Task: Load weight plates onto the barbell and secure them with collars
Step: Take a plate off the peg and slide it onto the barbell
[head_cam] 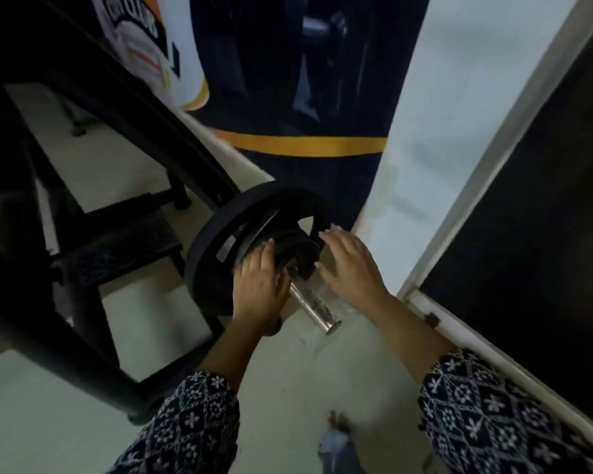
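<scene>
Plates fill the middle of my view: a large black weight plate (209,248) with open cutouts sits on the barbell sleeve (314,311), and a smaller black plate (293,249) is stacked against its outer face. My left hand (259,285) lies flat on the near side of that smaller plate, fingers spread and pressing, not closed around anything. My right hand (351,265) is open too, fingertips at the plate's far edge, palm hovering just beside it. The bare chrome end of the sleeve juts out toward me between my wrists, free of any plate. Blur hides the hub, so I think a collar may be there but cannot tell. Space is tight: a white wall (435,131) close on the right, a black rack frame (83,336) on the left, pale floor (288,388) open below
</scene>
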